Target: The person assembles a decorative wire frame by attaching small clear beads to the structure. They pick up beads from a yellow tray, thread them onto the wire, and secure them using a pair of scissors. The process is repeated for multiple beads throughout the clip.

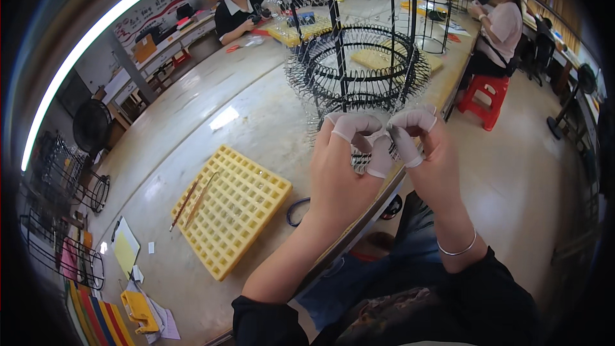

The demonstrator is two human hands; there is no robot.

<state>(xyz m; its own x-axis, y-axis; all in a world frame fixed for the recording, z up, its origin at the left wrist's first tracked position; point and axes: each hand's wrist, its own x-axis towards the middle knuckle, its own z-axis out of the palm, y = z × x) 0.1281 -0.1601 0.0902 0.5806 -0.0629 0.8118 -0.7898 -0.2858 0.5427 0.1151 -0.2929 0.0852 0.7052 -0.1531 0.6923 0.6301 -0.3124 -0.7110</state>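
Observation:
My left hand [339, 173] and my right hand [437, 170] meet in front of me at the near table edge, with white cots over the thumbs and some fingers. Both hands are closed in a pinch, their fingertips almost touching. Whatever lies between them is too small to make out. Just beyond stands a black wire display rack [343, 57] with rings of small hooks, and thin clear strands hang from it. To the left of my left hand lies a yellow grid tray [240, 202] with square pockets, some holding small clear pieces. Two thin sticks [186, 205] rest across its left side.
A dark loop-shaped handle [296, 211] lies between tray and left forearm. Far left are a clipboard [126, 243], a yellow hole punch [139, 312] and coloured folders [96, 314]. Two people sit farther off, one on a red stool [485, 99]. More yellow trays lie behind the rack.

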